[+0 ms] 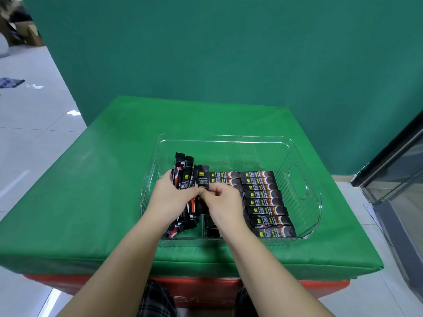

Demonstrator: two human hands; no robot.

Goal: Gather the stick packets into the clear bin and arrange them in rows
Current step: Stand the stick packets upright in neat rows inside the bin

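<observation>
A clear bin [304, 156] stands on the green table. Along its right side lies a neat row of several dark stick packets [266, 202], with a second row [223, 177] partly hidden behind my right hand. My left hand [170, 197] grips an upright bundle of stick packets [184, 172] over the bin's left part. My right hand [223, 200] pinches one single packet [203, 179] at the right edge of that bundle, holding it upright. More packets of the bundle stick out below my left hand near the bin's front wall.
The green cloth table [91, 191] has bare room left of the bin and behind it. A green wall rises behind the table. A dark glass-fronted cabinet [400, 170] stands to the right. White tiled floor lies to the left.
</observation>
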